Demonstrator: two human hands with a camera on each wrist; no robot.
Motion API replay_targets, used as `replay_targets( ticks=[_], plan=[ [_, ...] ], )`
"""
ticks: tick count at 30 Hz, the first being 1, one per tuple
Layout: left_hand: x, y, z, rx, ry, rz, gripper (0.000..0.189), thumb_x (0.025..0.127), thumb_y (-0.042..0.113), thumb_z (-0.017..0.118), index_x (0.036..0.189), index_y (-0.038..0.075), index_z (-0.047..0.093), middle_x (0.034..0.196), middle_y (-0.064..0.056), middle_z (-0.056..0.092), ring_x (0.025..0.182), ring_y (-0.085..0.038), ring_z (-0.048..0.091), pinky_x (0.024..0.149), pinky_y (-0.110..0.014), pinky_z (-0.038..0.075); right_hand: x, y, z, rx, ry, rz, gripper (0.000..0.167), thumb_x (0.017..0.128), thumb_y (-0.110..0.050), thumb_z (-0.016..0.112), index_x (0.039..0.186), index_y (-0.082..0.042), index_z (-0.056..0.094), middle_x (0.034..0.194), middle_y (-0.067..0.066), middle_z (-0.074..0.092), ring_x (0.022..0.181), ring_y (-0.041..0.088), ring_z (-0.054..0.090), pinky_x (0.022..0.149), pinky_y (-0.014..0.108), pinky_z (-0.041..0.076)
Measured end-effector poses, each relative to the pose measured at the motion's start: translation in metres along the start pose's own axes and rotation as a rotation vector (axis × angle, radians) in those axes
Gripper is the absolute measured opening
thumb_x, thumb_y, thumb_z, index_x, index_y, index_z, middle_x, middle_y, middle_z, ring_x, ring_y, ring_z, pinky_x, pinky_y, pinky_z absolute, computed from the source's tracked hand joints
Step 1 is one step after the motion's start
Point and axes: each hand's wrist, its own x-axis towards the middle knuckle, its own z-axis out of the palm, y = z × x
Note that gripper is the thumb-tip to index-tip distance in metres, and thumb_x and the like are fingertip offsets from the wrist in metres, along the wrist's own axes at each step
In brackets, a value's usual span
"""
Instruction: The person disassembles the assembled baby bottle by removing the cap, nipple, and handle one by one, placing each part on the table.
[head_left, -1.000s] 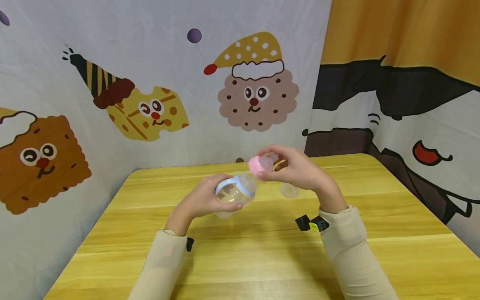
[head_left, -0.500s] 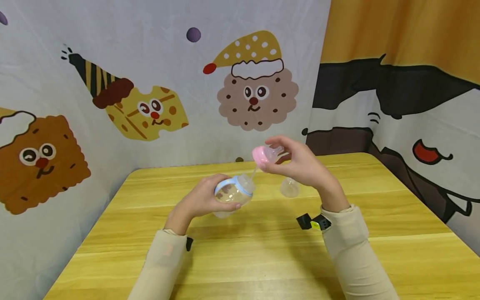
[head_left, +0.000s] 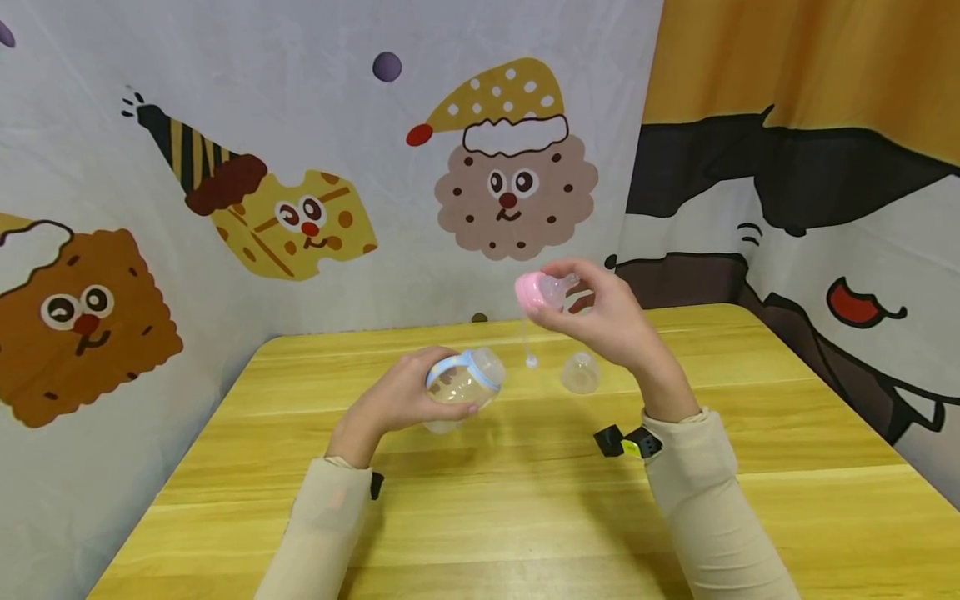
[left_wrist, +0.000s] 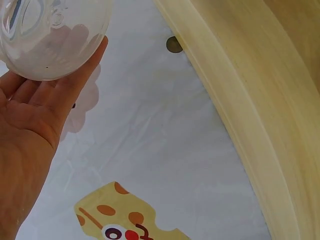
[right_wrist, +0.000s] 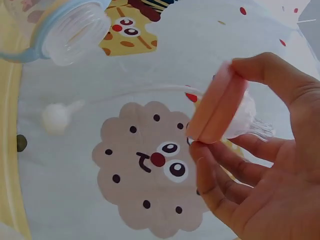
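Note:
A clear baby bottle (head_left: pixel 457 385) with a light-blue handle ring tilts in the grip of my left hand (head_left: pixel 405 396), its threaded mouth uncovered and facing up to the right. Its rounded clear base also shows in the left wrist view. Above and right of it, my right hand (head_left: pixel 600 312) pinches a pink collar (head_left: pixel 531 292) with a clear nipple (head_left: pixel 557 289). A thin straw (right_wrist: pixel 150 90) with a white weighted end (right_wrist: pixel 56 118) hangs from the collar, apart from the bottle. On the table below stands a clear dome cap (head_left: pixel 581 373).
The wooden table (head_left: pixel 480 508) reaches back to a cloth wall (head_left: pixel 405 283) printed with cartoon biscuits and cheese. A yellow and black patterned curtain (head_left: pixel 705 75) lies to the right. Small black wrist devices sit on both sleeves.
My right hand has risen and moved slightly right with the pink collar, drawing the straw out of the bottle's mouth. The left hand with the bottle has barely shifted.

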Motion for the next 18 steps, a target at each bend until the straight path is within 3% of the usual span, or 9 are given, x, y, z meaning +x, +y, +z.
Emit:
replay_targets(
  ticks=[11, 18],
  plan=[
    [0.0, 0.0, -0.003, 0.008, 0.016, 0.0, 0.068, 0.079, 0.042, 0.094, 0.133, 0.011, 0.067, 0.116, -0.003, 0.073, 0.097, -0.019, 0.066, 0.083, -0.036, 0.057, 0.005, 0.017, 0.002, -0.079, -0.153, 0.099, 0.051, 0.089, -0.025, 0.087, 0.131, -0.006, 0.065, 0.118, 0.014, 0.068, 0.105, 0.031, 0.063, 0.081, 0.037, 0.056],
    [-0.001, 0.001, -0.004, 0.003, 0.014, -0.015, 0.069, 0.079, 0.042, 0.094, 0.133, 0.01, 0.067, 0.119, -0.009, 0.074, 0.099, -0.02, 0.066, 0.084, -0.037, 0.057, 0.006, 0.027, 0.001, -0.133, -0.208, 0.122, 0.053, 0.088, -0.027, 0.087, 0.131, -0.005, 0.066, 0.117, 0.013, 0.069, 0.106, 0.033, 0.063, 0.082, 0.039, 0.053]
  ],
)
